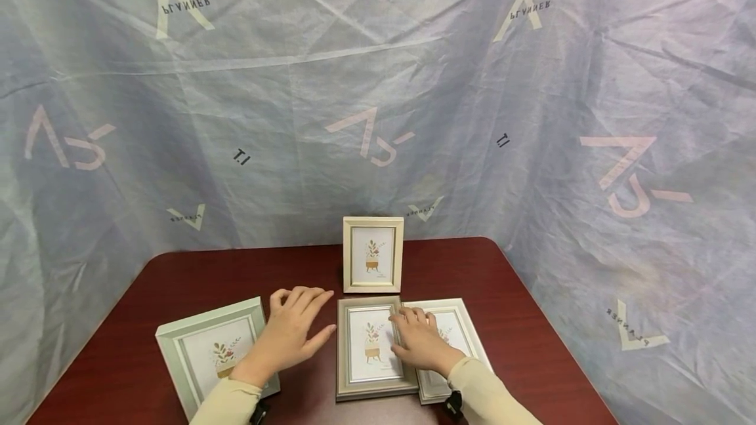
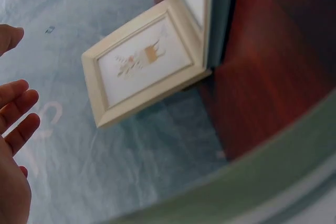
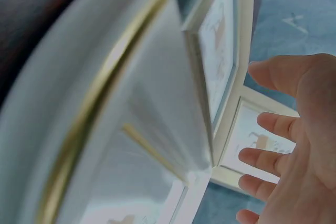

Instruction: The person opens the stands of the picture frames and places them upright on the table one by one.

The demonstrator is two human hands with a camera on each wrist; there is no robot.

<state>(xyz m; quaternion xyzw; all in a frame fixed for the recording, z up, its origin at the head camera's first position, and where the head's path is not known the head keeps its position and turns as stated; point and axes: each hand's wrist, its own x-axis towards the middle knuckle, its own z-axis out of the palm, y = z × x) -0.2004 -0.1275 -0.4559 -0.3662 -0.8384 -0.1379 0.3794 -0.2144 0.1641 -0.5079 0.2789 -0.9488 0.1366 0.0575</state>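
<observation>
My left hand point(image 1: 289, 332) hovers with fingers spread loosely, between the pale green picture frame point(image 1: 203, 353) on the left and the taupe frame point(image 1: 369, 349) in the middle. It holds nothing. My right hand point(image 1: 424, 338) is over the seam where the taupe frame meets the white frame point(image 1: 470, 325); its fingers are relaxed, and whether they touch is unclear. Behind the taupe frame stands a cream frame point(image 1: 373, 254). Each frame shows a potted plant print. In the wrist views, the left hand point(image 2: 13, 150) and right hand point(image 3: 304, 145) are apart from the frames.
The frames are on a dark red table point(image 1: 224, 274) with rounded back corners. A wrinkled grey-blue cloth point(image 1: 295, 84) with printed letters hangs behind and at both sides. Bare tabletop shows at the back left and along the right.
</observation>
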